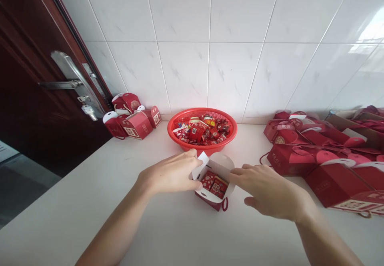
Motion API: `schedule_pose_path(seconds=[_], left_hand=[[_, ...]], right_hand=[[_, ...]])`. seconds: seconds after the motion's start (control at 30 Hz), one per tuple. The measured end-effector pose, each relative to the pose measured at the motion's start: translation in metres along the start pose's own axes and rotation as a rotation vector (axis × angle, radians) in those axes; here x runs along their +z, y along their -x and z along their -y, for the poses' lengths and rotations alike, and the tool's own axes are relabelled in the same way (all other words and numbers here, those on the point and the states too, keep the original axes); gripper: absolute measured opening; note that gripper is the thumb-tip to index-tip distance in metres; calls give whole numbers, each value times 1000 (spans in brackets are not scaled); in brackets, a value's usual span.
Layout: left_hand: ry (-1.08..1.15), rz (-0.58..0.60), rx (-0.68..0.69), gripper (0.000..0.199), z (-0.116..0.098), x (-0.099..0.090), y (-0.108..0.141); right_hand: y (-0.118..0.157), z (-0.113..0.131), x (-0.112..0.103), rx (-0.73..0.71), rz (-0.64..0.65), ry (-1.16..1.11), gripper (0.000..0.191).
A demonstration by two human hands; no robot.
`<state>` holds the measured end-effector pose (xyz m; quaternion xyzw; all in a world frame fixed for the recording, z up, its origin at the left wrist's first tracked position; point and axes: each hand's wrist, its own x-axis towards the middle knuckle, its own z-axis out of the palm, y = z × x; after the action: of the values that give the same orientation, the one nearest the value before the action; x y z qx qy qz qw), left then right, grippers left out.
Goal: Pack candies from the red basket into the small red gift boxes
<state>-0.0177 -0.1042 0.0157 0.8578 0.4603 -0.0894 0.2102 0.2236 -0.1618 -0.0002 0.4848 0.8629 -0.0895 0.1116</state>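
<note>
A small red gift box (pixel 207 200) stands on the white table with its flaps spread and their white inner sides showing. Several red-wrapped candies (pixel 219 187) lie inside it. My left hand (pixel 172 173) is at the box's left side, its thumb and fingers closed around the left flap. On the other side, my right hand (pixel 268 190) touches the right flap with its fingertips, its thumb held apart below. A dark red cord loop (pixel 225 204) hangs at the box's front right corner.
Behind the box, a red plastic basket (pixel 171 135) holds many wrapped candies. Several closed red boxes (pixel 138 125) stand at the back left, near a dark door (pixel 27 58) with a metal handle. Many more red boxes (pixel 330 182) crowd the right side, against the tiled wall (pixel 237 74).
</note>
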Motion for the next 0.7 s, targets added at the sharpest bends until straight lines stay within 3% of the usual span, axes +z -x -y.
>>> schedule_pose_path(seconds=[0.2, 0.5, 0.7], left_hand=[[2, -29, 27, 35, 0, 3, -4], [0, -43, 47, 30, -2, 4, -6], [29, -42, 63, 34, -3, 4, -6]], right_hand=[[4, -4, 11, 6, -176, 3, 52], [-16, -4, 6, -145, -253, -26, 18], [-25, -24, 36, -121, -583, -253, 34]])
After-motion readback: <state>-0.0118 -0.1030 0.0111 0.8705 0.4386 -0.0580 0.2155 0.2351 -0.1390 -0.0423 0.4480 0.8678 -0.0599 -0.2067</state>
